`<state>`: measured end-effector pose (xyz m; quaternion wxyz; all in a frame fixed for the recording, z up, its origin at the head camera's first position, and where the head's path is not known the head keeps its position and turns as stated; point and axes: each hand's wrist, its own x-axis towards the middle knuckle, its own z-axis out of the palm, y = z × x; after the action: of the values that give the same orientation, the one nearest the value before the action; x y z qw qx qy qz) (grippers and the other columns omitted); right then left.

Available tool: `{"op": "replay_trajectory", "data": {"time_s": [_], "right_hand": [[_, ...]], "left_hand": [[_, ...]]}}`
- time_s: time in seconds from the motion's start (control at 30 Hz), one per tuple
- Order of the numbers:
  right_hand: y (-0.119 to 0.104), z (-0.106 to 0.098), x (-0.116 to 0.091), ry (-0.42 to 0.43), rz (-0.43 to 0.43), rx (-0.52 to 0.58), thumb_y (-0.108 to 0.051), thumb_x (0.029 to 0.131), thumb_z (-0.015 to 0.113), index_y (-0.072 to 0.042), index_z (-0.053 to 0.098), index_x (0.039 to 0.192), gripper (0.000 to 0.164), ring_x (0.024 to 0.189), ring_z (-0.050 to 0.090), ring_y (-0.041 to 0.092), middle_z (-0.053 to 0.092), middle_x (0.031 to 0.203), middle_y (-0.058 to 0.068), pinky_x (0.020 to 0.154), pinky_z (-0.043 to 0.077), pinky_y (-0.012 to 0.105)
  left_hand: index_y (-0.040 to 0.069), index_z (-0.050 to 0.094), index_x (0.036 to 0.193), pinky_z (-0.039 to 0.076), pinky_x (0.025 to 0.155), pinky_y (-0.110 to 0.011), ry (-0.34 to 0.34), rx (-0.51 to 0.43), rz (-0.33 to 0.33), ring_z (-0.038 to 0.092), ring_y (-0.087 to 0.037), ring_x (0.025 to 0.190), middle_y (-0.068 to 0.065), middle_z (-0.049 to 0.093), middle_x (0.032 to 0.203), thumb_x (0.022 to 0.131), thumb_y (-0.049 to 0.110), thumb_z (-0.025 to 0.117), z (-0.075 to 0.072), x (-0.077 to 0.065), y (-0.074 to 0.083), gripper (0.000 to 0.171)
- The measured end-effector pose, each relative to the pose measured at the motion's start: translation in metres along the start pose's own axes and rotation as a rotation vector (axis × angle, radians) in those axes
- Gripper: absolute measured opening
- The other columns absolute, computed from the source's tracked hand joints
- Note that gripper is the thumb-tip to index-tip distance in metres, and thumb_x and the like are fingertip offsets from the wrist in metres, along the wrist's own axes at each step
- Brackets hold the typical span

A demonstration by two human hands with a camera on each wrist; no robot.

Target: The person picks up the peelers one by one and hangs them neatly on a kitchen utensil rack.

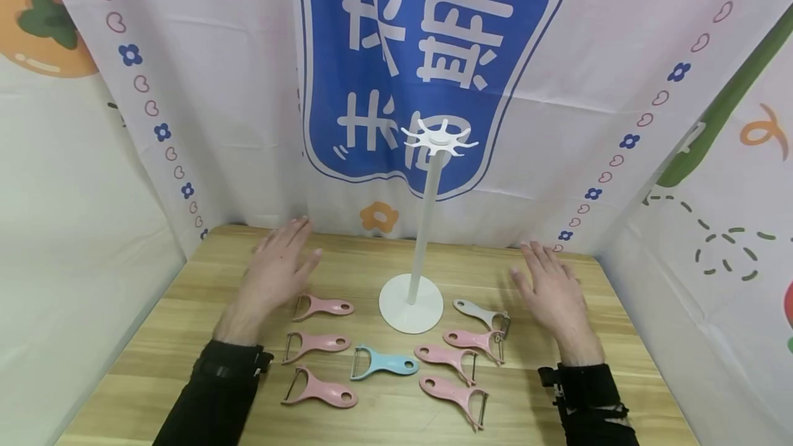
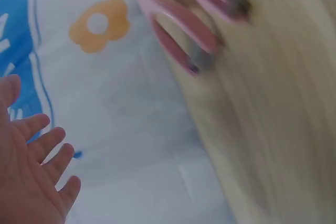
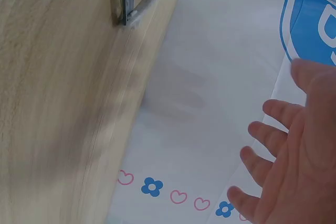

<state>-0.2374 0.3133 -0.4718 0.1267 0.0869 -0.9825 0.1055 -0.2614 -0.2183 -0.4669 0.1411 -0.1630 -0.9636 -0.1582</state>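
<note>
My left hand (image 1: 277,268) is over the table's back left with its fingers straight, holding nothing. Nearest to it lies a pink peeler (image 1: 327,305), with two more pink peelers in a column in front. On the other side my right hand (image 1: 551,288) also has its fingers extended and holds nothing. A white peeler (image 1: 477,311) lies just left of it, with three pink peelers (image 1: 458,391) in front. Between the two groups is a blue peeler (image 1: 387,362). A white stand (image 1: 425,226) rises upright behind the peelers, topped by a ring of hooks (image 1: 440,137) with nothing hanging on them.
The wooden table (image 1: 161,356) ends at the back against a printed cloth (image 1: 248,88). More patterned cloth hangs on the left (image 1: 74,226) and right (image 1: 712,281) sides. The stand's round white base (image 1: 396,315) sits near the table's middle.
</note>
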Motion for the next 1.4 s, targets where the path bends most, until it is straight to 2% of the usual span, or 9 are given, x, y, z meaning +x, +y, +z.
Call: {"op": "replay_trajectory", "data": {"time_s": [0.13, 0.23, 0.5, 0.63, 0.77, 0.9, 1.0, 1.17, 1.4], "right_hand": [[-0.002, 0.002, 0.001, -0.007, -0.037, 0.000, -0.051, 0.107, 0.045, -0.010, 0.028, 0.163, 0.072, 0.152, 0.022, 0.046, 0.026, 0.167, 0.021, 0.117, 0.016, 0.071], [-0.004, 0.005, 0.001, -0.010, -0.067, -0.003, -0.049, 0.106, 0.051, -0.010, 0.030, 0.163, 0.072, 0.151, 0.026, 0.044, 0.030, 0.166, 0.020, 0.117, 0.020, 0.069], [-0.009, 0.008, 0.001, -0.030, -0.096, 0.020, -0.049, 0.104, 0.055, -0.010, 0.033, 0.162, 0.072, 0.151, 0.028, 0.041, 0.032, 0.166, 0.017, 0.119, 0.020, 0.067], [-0.011, 0.010, -0.001, -0.046, -0.097, 0.031, -0.046, 0.102, 0.060, -0.010, 0.034, 0.161, 0.074, 0.149, 0.031, 0.042, 0.033, 0.165, 0.017, 0.118, 0.021, 0.067], [-0.014, 0.012, -0.002, -0.065, -0.105, 0.064, -0.037, 0.097, 0.071, -0.009, 0.035, 0.160, 0.078, 0.146, 0.035, 0.044, 0.037, 0.163, 0.019, 0.115, 0.026, 0.069], [-0.018, 0.016, -0.002, -0.088, -0.119, 0.118, -0.033, 0.093, 0.076, -0.009, 0.037, 0.159, 0.081, 0.143, 0.040, 0.044, 0.041, 0.161, 0.020, 0.112, 0.033, 0.067], [-0.019, 0.018, -0.002, -0.105, -0.119, 0.133, -0.031, 0.093, 0.077, -0.010, 0.038, 0.159, 0.080, 0.142, 0.042, 0.043, 0.042, 0.160, 0.019, 0.112, 0.035, 0.066], [-0.022, 0.021, -0.002, -0.128, -0.122, 0.136, -0.029, 0.093, 0.077, -0.011, 0.040, 0.159, 0.078, 0.140, 0.045, 0.044, 0.044, 0.158, 0.020, 0.111, 0.037, 0.065], [-0.028, 0.027, -0.001, -0.193, -0.135, 0.194, -0.033, 0.093, 0.077, -0.012, 0.044, 0.156, 0.075, 0.137, 0.048, 0.043, 0.048, 0.155, 0.020, 0.110, 0.040, 0.063]], "left_hand": [[0.013, 0.028, 0.164, 0.021, 0.118, -0.068, 0.047, -0.116, 0.021, 0.027, -0.038, 0.152, -0.013, 0.029, 0.168, 0.108, 0.056, 0.040, -0.006, 0.003, 0.020, 0.072], [0.018, 0.031, 0.164, 0.027, 0.118, -0.064, 0.064, -0.214, 0.039, 0.033, -0.035, 0.150, -0.010, 0.034, 0.166, 0.107, 0.055, 0.044, -0.011, 0.004, 0.039, 0.070], [0.030, 0.030, 0.163, 0.031, 0.117, -0.060, -0.003, -0.430, 0.073, 0.035, -0.030, 0.149, -0.003, 0.035, 0.166, 0.104, 0.058, 0.049, -0.015, 0.002, 0.083, 0.068], [0.032, 0.034, 0.161, 0.037, 0.114, -0.059, -0.036, -0.532, 0.075, 0.042, -0.026, 0.144, -0.002, 0.042, 0.161, 0.103, 0.057, 0.051, -0.012, 0.001, 0.102, 0.065], [0.025, 0.038, 0.159, 0.041, 0.113, -0.052, -0.071, -0.633, 0.074, 0.047, -0.023, 0.140, -0.002, 0.046, 0.157, 0.102, 0.048, 0.060, -0.001, 0.007, 0.121, 0.065], [0.013, 0.038, 0.158, 0.037, 0.117, -0.046, -0.128, -0.830, 0.056, 0.044, -0.025, 0.143, -0.006, 0.044, 0.158, 0.099, 0.031, 0.070, 0.011, 0.019, 0.142, 0.069], [0.008, 0.038, 0.157, 0.034, 0.119, -0.047, -0.129, -0.928, 0.029, 0.043, -0.027, 0.144, -0.011, 0.044, 0.157, 0.095, 0.020, 0.075, 0.019, 0.028, 0.154, 0.073], [0.005, 0.041, 0.154, 0.035, 0.118, -0.051, -0.111, -0.965, 0.025, 0.046, -0.031, 0.142, -0.015, 0.048, 0.153, 0.094, 0.013, 0.075, 0.030, 0.039, 0.164, 0.070], [0.005, 0.054, 0.141, 0.042, 0.113, -0.049, -0.150, -0.974, 0.004, 0.055, -0.032, 0.133, -0.016, 0.060, 0.139, 0.098, 0.002, 0.064, 0.041, 0.047, 0.173, 0.044]]}}
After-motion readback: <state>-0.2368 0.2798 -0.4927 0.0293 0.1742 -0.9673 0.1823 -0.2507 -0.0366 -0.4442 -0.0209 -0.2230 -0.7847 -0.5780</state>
